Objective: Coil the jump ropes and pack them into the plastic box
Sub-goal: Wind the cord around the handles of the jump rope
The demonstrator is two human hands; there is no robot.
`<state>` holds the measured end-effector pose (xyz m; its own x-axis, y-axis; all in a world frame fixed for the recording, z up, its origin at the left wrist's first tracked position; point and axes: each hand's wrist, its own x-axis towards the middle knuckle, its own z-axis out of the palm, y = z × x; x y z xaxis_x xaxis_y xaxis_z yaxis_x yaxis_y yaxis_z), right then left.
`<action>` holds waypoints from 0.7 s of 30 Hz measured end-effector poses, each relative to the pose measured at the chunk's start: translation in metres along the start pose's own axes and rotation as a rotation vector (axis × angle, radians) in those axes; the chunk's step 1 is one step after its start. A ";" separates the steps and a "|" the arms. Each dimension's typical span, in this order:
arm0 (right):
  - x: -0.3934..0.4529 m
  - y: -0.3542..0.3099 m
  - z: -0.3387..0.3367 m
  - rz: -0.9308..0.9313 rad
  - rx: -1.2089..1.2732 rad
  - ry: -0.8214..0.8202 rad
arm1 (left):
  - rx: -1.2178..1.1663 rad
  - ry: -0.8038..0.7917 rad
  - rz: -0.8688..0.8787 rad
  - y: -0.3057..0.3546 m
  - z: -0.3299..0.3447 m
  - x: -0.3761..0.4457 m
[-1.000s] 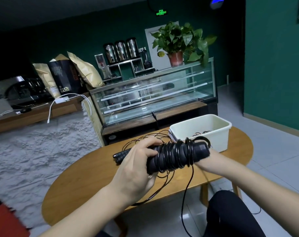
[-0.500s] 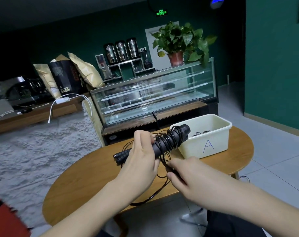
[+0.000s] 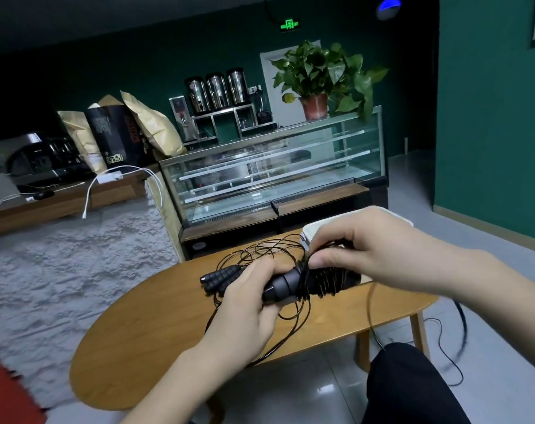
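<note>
My left hand (image 3: pixel 248 304) grips the near end of a pair of black jump rope handles (image 3: pixel 313 281) held level over the wooden table (image 3: pixel 156 325). Thin black cord is wound in many turns round the handles. My right hand (image 3: pixel 364 249) reaches over them from the right and pinches the cord against the handles. The free cord hangs off the table's right edge to the floor. A second jump rope (image 3: pixel 219 278) lies on the table behind my left hand, its cord in loose loops. The white plastic box (image 3: pixel 309 232) stands behind my right hand, mostly hidden.
A glass display case (image 3: pixel 272 175) stands just beyond the table. A grey rug (image 3: pixel 61 270) covers the floor to the left. My dark-trousered knee (image 3: pixel 407 384) is at the lower right, with loose black cord on the tiled floor beside it.
My right hand came up from under the handles and now lies over them, pinching the cord on top. The handles tipped back down to level and another turn of cord went round.
</note>
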<state>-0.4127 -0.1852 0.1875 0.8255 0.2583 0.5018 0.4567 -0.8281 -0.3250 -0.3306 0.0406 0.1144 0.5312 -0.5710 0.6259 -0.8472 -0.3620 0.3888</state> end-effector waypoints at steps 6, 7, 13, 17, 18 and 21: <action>0.027 0.029 0.007 0.030 0.424 -0.106 | -0.344 -0.048 -0.059 0.010 0.002 -0.006; 0.027 0.031 0.011 0.039 0.494 -0.104 | -0.416 -0.060 -0.079 0.012 0.002 -0.007; 0.020 0.055 0.059 0.208 0.767 -0.151 | -0.633 -0.045 -0.171 0.009 0.014 -0.015; -0.011 0.070 0.102 0.433 0.659 -0.127 | -0.735 0.096 -0.258 0.004 0.028 -0.018; -0.015 0.063 0.108 0.420 0.572 -0.121 | -0.754 0.139 -0.277 0.002 0.032 -0.018; -0.015 0.023 0.121 0.366 0.483 -0.097 | -0.804 0.275 -0.301 0.001 0.039 -0.018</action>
<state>-0.3745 -0.1476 0.0760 0.9733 0.0630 0.2209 0.2178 -0.5588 -0.8002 -0.3408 0.0219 0.0768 0.7990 -0.3016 0.5203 -0.4744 0.2158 0.8535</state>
